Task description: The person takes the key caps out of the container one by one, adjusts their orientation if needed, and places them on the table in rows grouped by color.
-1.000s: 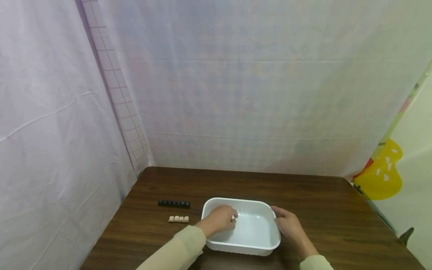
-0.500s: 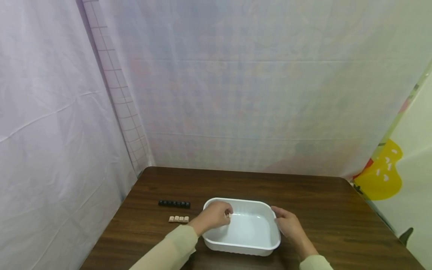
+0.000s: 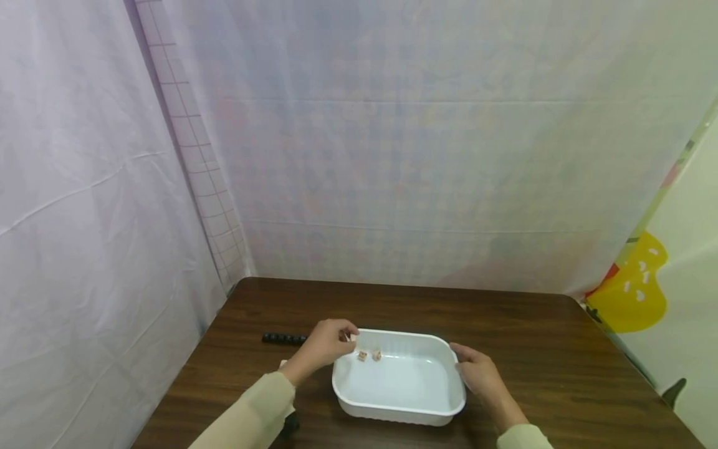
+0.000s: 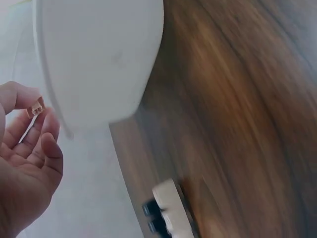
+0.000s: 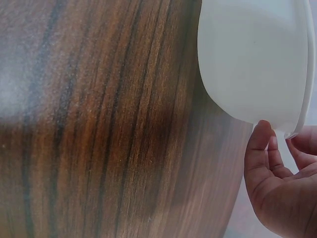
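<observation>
My left hand (image 3: pixel 328 343) is at the back left corner of a white tray (image 3: pixel 401 408), pinching a small beige keycap (image 4: pixel 37 107) between thumb and fingertips. Two more beige keycaps (image 3: pixel 370 355) lie inside the tray towards its back left corner. At the tray's right side, my right hand (image 3: pixel 477 371) grips the rim. The right wrist view shows its thumb by the lip and fingertips (image 5: pixel 264 124) against the tray's outer wall.
Left of the tray, a row of black keycaps (image 3: pixel 280 338) lies on the brown wooden table (image 3: pixel 505 312). Nearer, a row of beige keycaps (image 4: pixel 173 210) is mostly hidden by my left arm in the head view. Pale curtains stand behind and at the sides.
From inside the tray my left hand has moved left and back to its back left corner. Two beige keycaps now show on the tray's floor. My right hand has stayed put.
</observation>
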Action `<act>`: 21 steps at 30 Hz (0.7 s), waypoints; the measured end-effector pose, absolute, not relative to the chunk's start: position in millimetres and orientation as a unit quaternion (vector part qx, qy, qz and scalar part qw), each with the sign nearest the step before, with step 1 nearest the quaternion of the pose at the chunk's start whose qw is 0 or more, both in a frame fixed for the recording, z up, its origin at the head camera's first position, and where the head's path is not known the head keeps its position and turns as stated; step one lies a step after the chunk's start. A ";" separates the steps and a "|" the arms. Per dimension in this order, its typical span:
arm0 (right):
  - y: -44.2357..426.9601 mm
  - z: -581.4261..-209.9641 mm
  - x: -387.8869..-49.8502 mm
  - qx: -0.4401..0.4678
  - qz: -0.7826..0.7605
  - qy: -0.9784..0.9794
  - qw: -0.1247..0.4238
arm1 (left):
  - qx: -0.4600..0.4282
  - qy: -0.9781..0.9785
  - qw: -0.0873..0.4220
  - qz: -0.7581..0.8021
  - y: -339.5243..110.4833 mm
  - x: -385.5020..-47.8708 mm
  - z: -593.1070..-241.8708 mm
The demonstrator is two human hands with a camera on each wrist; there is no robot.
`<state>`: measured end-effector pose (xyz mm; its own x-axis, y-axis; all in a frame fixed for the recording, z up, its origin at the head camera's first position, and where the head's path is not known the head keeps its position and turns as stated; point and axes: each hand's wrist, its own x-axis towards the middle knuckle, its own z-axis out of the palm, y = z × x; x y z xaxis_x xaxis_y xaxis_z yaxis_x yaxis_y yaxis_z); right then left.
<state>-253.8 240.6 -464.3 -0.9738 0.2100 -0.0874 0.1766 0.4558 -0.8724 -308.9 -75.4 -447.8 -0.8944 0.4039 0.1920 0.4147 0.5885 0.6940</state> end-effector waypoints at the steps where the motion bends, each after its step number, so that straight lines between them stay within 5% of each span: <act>1: 240.6 -464.4 -253.7 -0.113 0.509 -0.853 0.016 | -0.221 -0.889 0.008 -0.400 -80.3 -308.9 -447.6; 21: 239.7 -460.9 -252.0 -0.114 0.505 -0.856 0.008 | -0.123 -0.878 0.061 -0.458 -178.5 -309.3 -471.5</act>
